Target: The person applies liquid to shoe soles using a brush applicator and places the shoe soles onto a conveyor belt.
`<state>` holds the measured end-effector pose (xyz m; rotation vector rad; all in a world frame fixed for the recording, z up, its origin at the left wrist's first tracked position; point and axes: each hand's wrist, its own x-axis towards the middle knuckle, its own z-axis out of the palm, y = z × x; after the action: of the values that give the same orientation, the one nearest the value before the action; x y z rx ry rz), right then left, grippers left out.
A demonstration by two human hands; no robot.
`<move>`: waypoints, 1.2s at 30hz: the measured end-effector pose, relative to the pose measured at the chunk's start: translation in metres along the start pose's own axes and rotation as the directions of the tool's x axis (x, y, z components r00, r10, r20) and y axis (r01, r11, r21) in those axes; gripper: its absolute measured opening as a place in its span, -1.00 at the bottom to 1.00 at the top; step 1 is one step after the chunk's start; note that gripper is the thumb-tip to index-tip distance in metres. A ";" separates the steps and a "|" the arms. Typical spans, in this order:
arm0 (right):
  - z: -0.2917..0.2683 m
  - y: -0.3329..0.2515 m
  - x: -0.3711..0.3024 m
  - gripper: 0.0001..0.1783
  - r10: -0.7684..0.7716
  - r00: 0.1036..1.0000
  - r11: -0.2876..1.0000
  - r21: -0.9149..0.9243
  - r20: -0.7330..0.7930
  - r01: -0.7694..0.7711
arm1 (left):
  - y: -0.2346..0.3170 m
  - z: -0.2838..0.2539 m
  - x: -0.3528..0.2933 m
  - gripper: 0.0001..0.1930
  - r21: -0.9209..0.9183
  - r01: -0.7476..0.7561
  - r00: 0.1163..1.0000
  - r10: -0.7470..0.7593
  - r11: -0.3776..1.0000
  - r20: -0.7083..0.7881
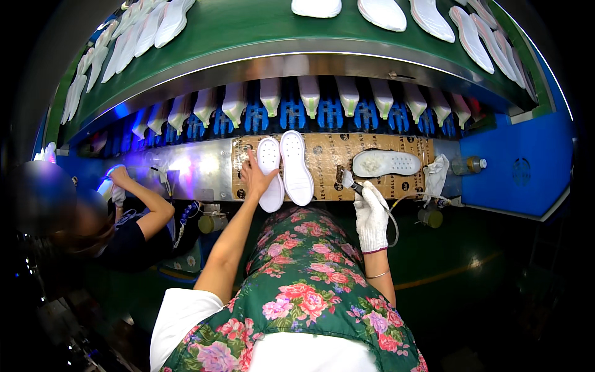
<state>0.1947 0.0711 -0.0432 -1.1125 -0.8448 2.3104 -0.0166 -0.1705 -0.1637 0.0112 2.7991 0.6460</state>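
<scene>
Two white shoe soles lie side by side on a strip of printed cardboard (328, 149). My bare left hand (255, 180) rests with fingers spread at the edge of the left sole (269, 156), its thumb lying across that sole. The right sole (297, 170) is just beyond the thumb. My right hand (372, 214), in a white knit glove, is closed around a brush (349, 181) with a dark tip and a thin hose. The tip is beside another sole (403, 163), lying crosswise with a pale, rough patch at its left end.
Above the bench, a green conveyor belt (248, 28) carries several white soles. Beneath it hangs a row of white shoe-shaped pieces (308, 93) over blue clamps. A bottle (470, 165) and white cloth (437, 173) lie at right. Another person (118, 217) works at far left.
</scene>
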 end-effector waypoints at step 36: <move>0.028 0.018 0.005 -0.69 0.039 0.996 0.999 -0.009 0.084 -0.038 | 0.239 -0.260 0.197 -0.56 -0.129 -0.760 0.631 0.675 0.637 -0.382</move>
<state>0.1676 0.0518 -0.0445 -1.0501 -0.8707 2.4023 -0.2869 -0.0533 0.1133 1.1517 2.8812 1.3199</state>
